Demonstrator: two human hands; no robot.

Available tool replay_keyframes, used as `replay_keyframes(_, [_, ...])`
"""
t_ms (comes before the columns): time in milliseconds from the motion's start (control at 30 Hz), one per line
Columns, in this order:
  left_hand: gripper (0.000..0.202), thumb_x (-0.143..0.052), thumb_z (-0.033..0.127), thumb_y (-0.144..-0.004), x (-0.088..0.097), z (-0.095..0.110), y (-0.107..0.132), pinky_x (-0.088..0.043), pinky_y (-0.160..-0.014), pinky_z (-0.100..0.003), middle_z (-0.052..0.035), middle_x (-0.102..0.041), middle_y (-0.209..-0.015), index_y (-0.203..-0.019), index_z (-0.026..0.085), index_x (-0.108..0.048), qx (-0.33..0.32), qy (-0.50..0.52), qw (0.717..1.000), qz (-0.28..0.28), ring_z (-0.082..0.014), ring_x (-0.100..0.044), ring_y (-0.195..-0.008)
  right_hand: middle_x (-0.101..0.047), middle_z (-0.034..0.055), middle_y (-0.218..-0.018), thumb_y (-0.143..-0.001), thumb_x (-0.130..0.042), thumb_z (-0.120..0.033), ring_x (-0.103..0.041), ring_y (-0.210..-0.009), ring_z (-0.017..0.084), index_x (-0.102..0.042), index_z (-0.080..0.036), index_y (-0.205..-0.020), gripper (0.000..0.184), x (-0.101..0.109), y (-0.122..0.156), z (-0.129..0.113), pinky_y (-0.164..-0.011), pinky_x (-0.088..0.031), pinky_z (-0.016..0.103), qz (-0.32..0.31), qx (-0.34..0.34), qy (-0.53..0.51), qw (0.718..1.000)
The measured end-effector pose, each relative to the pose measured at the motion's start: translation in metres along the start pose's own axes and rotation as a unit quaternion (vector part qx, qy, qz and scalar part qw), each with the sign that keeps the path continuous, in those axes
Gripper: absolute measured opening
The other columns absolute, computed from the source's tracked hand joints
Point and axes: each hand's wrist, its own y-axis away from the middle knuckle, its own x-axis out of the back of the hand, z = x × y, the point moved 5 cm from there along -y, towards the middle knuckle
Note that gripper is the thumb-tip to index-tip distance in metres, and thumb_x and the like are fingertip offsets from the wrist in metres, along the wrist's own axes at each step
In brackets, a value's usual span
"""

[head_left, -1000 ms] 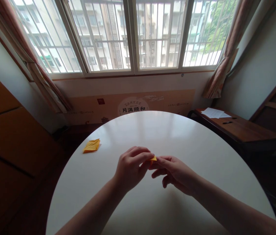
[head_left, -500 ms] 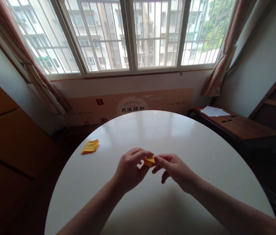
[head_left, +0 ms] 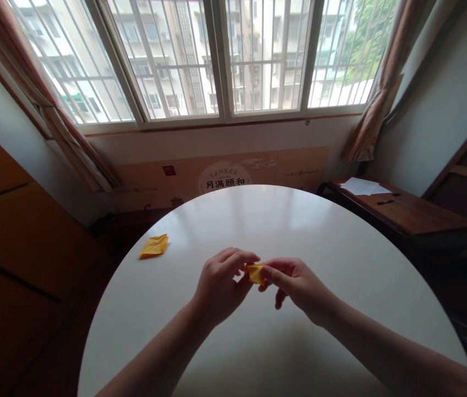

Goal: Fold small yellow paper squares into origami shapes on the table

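Left hand (head_left: 224,281): gripping yellow paper (head_left: 255,273), just below centre
Right hand (head_left: 293,281): pinching same paper
Folded piece (head_left: 154,246): on table (head_left: 258,220), left

Held paper (head_left: 255,274) partly hidden, table (head_left: 316,231) cropped

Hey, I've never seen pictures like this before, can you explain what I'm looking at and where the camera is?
Of course. There is no machine here: a person is working bare-handed, and one camera worn on their head looks forward and down, so you see roughly what they face. Their left hand and right hand meet over a round white table, with a small yellow piece, folded and apparently paper, held between their fingertips. A flatter yellow packet lies on the table toward the left edge. Beyond, at the right, white sheets rest on a brown side table.
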Motion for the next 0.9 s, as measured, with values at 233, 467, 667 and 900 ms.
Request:
replay_keyframes(233, [0.010, -0.065, 0.019, -0.085, 0.000, 0.005, 0.000, -0.052, -0.062, -0.026, -0.0026, -0.068, -0.075, -0.095, 0.021, -0.065, -0.028, -0.056, 0.998, -0.008, -0.0149, -0.063, -0.067, -0.072, 0.0104, -0.086, -0.082, -0.070, -0.054, -0.067, -0.082, 0.022, -0.078, -0.017, -0.096, 0.041, 0.000, 0.000, 0.005, -0.044, -0.047, 0.018, 0.000, -0.041, -0.032, 0.999])
replay_keyframes(467, [0.015, -0.066, 0.015, -0.083, -0.002, 0.002, 0.001, -0.050, -0.058, -0.024, -0.0027, -0.069, -0.078, -0.097, 0.020, -0.066, -0.006, -0.041, 0.999, 0.002, -0.0125, -0.059, -0.062, -0.071, 0.0098, -0.083, -0.080, -0.072, -0.053, -0.067, -0.079, 0.021, -0.077, -0.015, -0.090, 0.039, 0.000, 0.001, 0.005, -0.044, -0.046, 0.018, 0.015, -0.046, -0.042, 0.998])
replay_keyframes(667, [0.025, -0.062, 0.015, -0.081, -0.006, -0.011, 0.004, -0.052, -0.057, -0.022, -0.0029, -0.069, -0.083, -0.105, 0.020, -0.067, 0.106, 0.058, 0.992, -0.023, -0.0123, -0.061, -0.064, -0.071, 0.0092, -0.083, -0.080, -0.074, -0.050, -0.068, -0.074, 0.020, -0.075, -0.015, -0.091, 0.037, 0.005, 0.000, 0.003, -0.043, -0.047, 0.018, 0.043, -0.032, -0.057, 0.997])
replay_keyframes(900, [0.025, -0.057, 0.031, -0.088, -0.015, -0.027, 0.006, -0.052, -0.048, -0.022, -0.0060, -0.068, -0.083, -0.102, 0.015, -0.069, 0.262, 0.243, 0.933, -0.031, -0.0146, -0.059, -0.066, -0.072, 0.0091, -0.084, -0.079, -0.073, -0.054, -0.068, -0.066, 0.019, -0.074, -0.015, -0.088, 0.040, 0.022, -0.005, 0.001, -0.042, -0.046, 0.020, 0.095, -0.015, -0.028, 0.995])
